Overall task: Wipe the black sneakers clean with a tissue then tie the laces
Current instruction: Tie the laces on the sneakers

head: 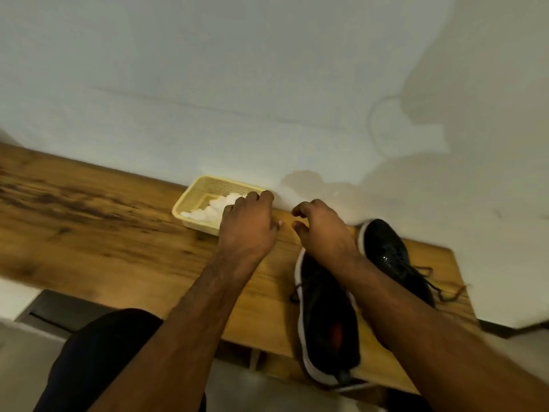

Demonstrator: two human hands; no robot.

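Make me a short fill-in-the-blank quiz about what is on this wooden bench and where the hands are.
1. The white tissues lie in a yellow ____.
2. The left hand is over the basket; the right hand holds ____.
3. The sneakers on the bench are coloured ____.
4. The laces of the far sneaker are ____.

Missing words: basket; nothing; black; untied

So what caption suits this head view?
Hands reach toward tissue in basket; sneakers wait.
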